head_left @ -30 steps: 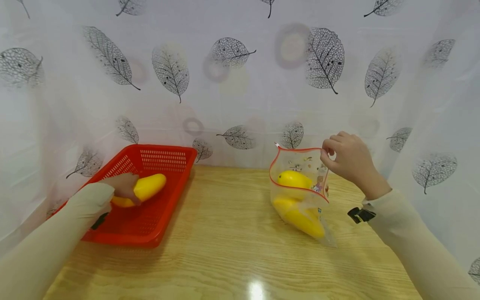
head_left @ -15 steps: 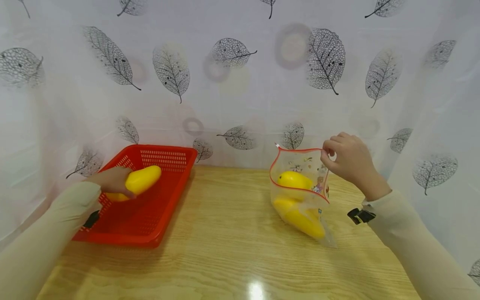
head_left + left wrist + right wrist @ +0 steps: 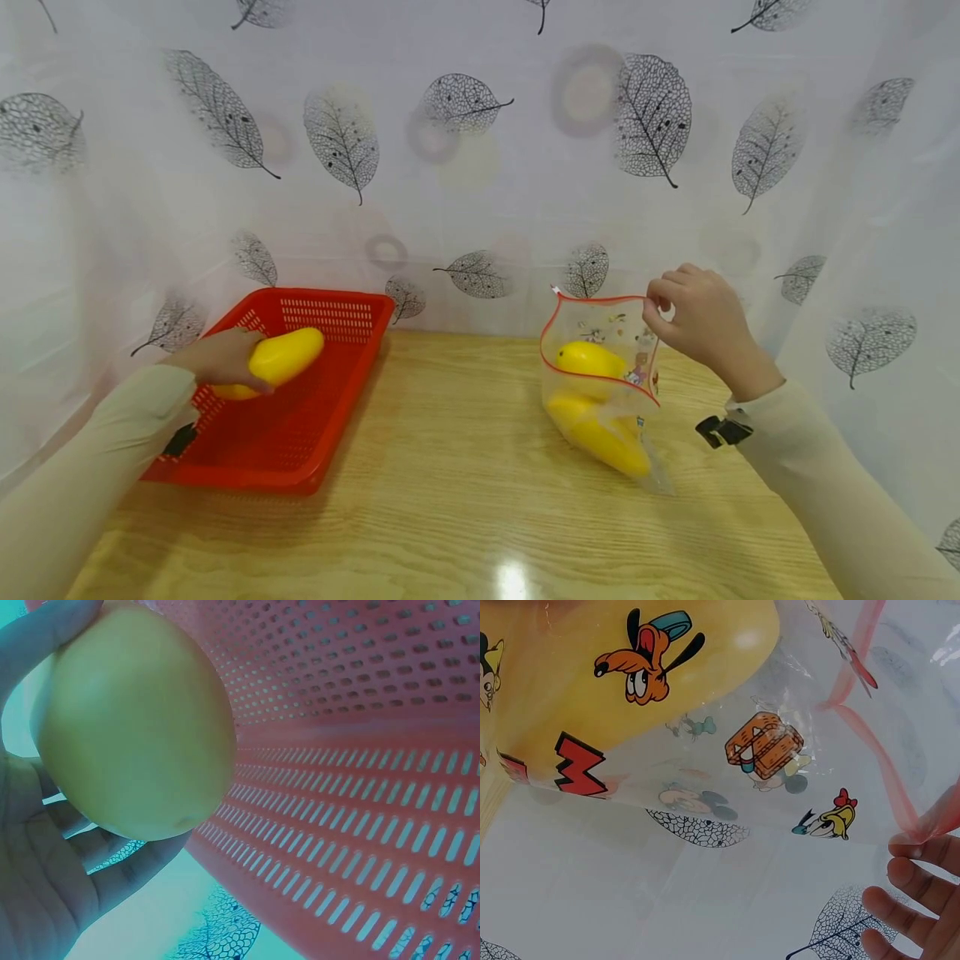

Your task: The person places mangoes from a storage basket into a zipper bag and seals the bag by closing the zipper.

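Observation:
My left hand (image 3: pixel 221 357) grips a smooth yellow mango (image 3: pixel 288 354) over the left part of a red plastic basket (image 3: pixel 348 400). In the left wrist view, thumb and fingers curl round the mango (image 3: pixel 139 727), with the slotted basket wall (image 3: pixel 337 795) beside it. On the right, my right hand (image 3: pixel 697 317) pinches the upper right corner of a clear zip bag (image 3: pixel 547 379) with red edging and cartoon prints. The bag's mouth gapes. Inside lie two yellow mangoes, the upper mango (image 3: pixel 588 358) and the lower mango (image 3: pixel 600 433). The right wrist view shows fingertips (image 3: pixel 904 847) on the red edge.
A wood-grain table (image 3: pixel 450 467) carries the basket and bag, with a stretch of bare wood between them. Behind hangs a pale curtain (image 3: pixel 480 192) printed with dark leaves. A black strap buckle (image 3: pixel 723 431) sits on the right wrist.
My left hand has lifted the mango a little, up and to the left, within the basket area. The right hand and the bag have stayed where they were.

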Tool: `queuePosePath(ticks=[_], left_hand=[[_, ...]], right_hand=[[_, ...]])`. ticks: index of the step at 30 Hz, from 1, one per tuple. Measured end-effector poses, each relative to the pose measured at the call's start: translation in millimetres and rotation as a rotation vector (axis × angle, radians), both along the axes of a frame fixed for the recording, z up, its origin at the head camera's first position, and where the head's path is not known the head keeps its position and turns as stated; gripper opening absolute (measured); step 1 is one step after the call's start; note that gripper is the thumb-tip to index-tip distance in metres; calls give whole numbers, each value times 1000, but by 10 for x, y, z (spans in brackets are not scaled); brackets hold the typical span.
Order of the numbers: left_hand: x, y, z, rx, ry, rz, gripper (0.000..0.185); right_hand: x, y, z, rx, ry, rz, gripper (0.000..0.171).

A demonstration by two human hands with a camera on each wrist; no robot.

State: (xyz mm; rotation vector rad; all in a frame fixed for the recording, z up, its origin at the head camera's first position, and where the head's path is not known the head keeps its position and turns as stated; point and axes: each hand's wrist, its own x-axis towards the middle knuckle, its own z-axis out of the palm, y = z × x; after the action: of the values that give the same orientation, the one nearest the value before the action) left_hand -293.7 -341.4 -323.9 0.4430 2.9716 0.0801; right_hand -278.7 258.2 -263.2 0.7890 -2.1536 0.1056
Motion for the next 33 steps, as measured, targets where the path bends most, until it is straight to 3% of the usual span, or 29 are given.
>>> queuePosePath(ticks=[5, 12, 17, 33], left_hand=[[10, 19, 37, 2, 3, 23, 96], [26, 63, 101, 11, 27, 13, 90], [27, 83, 120, -3, 28, 41, 91], [115, 239, 283, 15, 80, 22, 94]], right_hand=[[4, -1, 1, -1, 2, 2, 14], [16, -3, 5, -2, 1, 5, 14], [23, -6, 5, -3, 5, 7, 15], [29, 3, 0, -6, 0, -4, 14]])
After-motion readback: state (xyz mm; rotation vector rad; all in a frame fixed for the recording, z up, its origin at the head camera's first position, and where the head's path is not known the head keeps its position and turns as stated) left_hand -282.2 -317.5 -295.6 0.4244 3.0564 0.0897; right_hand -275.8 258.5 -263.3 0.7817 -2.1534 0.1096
